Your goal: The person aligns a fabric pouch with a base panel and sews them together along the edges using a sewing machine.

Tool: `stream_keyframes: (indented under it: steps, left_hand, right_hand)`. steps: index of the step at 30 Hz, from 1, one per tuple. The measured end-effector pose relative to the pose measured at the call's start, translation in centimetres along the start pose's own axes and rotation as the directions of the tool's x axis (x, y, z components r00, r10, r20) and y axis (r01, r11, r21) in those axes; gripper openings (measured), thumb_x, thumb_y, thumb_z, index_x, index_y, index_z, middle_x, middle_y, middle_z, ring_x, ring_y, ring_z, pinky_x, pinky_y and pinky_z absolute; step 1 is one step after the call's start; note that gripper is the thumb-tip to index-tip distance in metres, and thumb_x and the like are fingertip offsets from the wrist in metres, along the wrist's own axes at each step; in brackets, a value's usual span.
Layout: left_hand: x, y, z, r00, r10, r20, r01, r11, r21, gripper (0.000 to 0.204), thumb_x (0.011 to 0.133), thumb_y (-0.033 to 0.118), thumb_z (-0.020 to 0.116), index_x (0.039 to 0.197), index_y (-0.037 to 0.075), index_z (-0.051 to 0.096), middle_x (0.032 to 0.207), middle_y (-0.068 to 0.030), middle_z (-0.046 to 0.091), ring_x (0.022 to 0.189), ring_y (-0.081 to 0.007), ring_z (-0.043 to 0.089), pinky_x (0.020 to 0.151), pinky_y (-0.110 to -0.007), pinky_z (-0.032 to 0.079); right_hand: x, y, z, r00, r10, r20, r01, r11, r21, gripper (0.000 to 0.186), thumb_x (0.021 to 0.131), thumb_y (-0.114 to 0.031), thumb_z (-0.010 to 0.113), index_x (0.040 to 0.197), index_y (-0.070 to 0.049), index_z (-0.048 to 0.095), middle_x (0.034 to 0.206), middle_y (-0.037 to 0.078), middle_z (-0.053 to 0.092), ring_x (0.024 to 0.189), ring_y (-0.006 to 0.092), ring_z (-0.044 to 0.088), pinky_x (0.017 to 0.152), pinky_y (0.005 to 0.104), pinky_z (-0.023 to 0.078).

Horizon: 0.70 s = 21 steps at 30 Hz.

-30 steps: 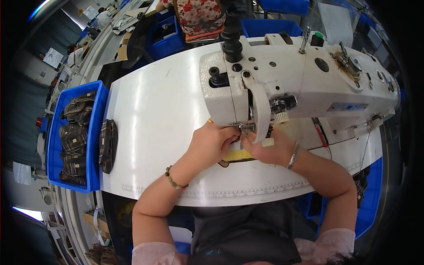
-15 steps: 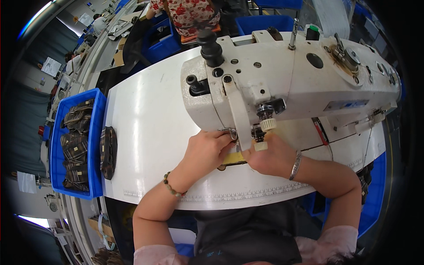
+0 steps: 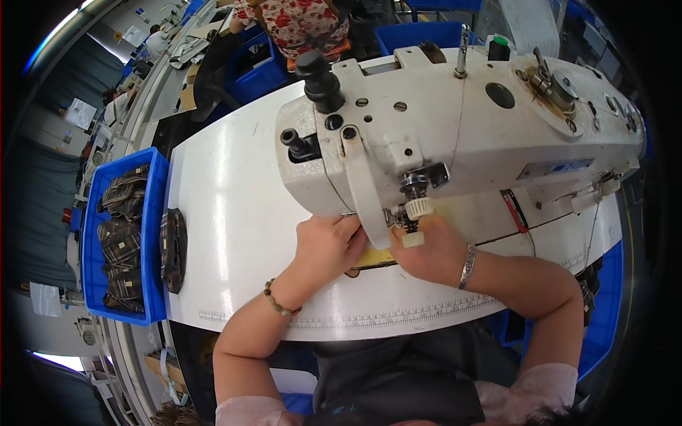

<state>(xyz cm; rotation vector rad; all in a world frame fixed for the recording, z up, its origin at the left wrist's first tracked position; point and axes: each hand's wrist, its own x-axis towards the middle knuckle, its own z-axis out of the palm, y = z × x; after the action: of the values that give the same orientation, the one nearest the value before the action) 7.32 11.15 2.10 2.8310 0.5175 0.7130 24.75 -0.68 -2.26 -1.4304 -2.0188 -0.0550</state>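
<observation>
A white sewing machine (image 3: 455, 135) stands over the white worktable, its needle end between my two hands. My left hand (image 3: 325, 247) is curled beside the presser foot area, fingers bent and tips hidden under the machine head. On the other side, my right hand (image 3: 432, 250) is closed, its fingertips hidden behind the tension knob (image 3: 419, 208). Whatever the fingers pinch cannot be made out. Between the hands a yellow strip (image 3: 376, 258) shows on the machine bed. I wear a beaded bracelet on the left wrist and a metal bangle on the right.
At the left a blue bin (image 3: 156, 284) holds several folded plaid pieces (image 3: 122, 238); another plaid piece (image 3: 173, 250) lies beside it on the table. Red-handled snippers (image 3: 513, 211) lie under the machine arm. A ruler scale (image 3: 355, 321) runs along the front edge. Another person (image 3: 302, 25) sits beyond.
The view has shifted slightly, so the machine head appears a little further left. My hands stay at the needle area, the left fingers now further behind the machine's front lever.
</observation>
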Motion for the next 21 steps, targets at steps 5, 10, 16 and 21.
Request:
stream_keyframes:
  steps: [5,10,16,21]
  left_hand:
    - [-0.4,-0.9,0.7,0.999,0.004,-0.040,-0.008,0.996,-0.093,0.013,0.079,0.015,0.079,0.084,0.007,0.071,0.069,-0.0097,0.067,0.054,-0.0282,0.065,0.049,-0.038,0.050]
    - [0.2,0.0,-0.2,0.999,0.018,0.034,-0.014,0.996,-0.089,0.012,0.081,0.016,0.079,0.079,0.006,0.071,0.064,-0.0101,0.064,0.053,-0.0290,0.063,0.049,-0.038,0.049]
    - [0.5,0.4,-1.0,0.996,-0.023,0.085,0.031,0.994,-0.102,0.014,0.081,0.015,0.078,0.074,0.006,0.070,0.062,-0.0106,0.062,0.054,-0.0301,0.062,0.050,-0.039,0.049]
    - [0.7,0.4,-1.0,0.998,0.003,0.055,0.004,0.992,-0.125,0.014,0.081,0.014,0.077,0.073,0.006,0.068,0.063,-0.0114,0.063,0.055,-0.0311,0.063,0.051,-0.040,0.050]
  right_hand:
    - [0.7,-1.3,-1.0,0.996,0.084,-0.013,-0.084,0.996,-0.012,0.008,0.068,-0.015,0.066,0.065,-0.008,0.063,0.063,0.010,0.059,0.059,0.0265,0.064,0.051,0.0409,0.049]
    - [-0.2,0.3,0.8,0.985,-0.108,0.134,0.107,0.994,0.014,0.008,0.068,-0.015,0.065,0.065,-0.008,0.062,0.059,0.010,0.057,0.056,0.0270,0.063,0.049,0.0415,0.048]
    - [0.3,-1.0,-0.9,0.982,-0.063,0.177,0.087,0.987,-0.132,0.009,0.067,-0.015,0.066,0.064,-0.008,0.062,0.055,0.010,0.054,0.055,0.0267,0.062,0.049,0.0418,0.048]
    - [0.6,-1.1,-1.1,0.991,-0.016,0.133,0.034,0.991,-0.131,0.011,0.067,-0.016,0.066,0.062,-0.007,0.063,0.060,0.011,0.058,0.057,0.0276,0.063,0.052,0.0421,0.049]
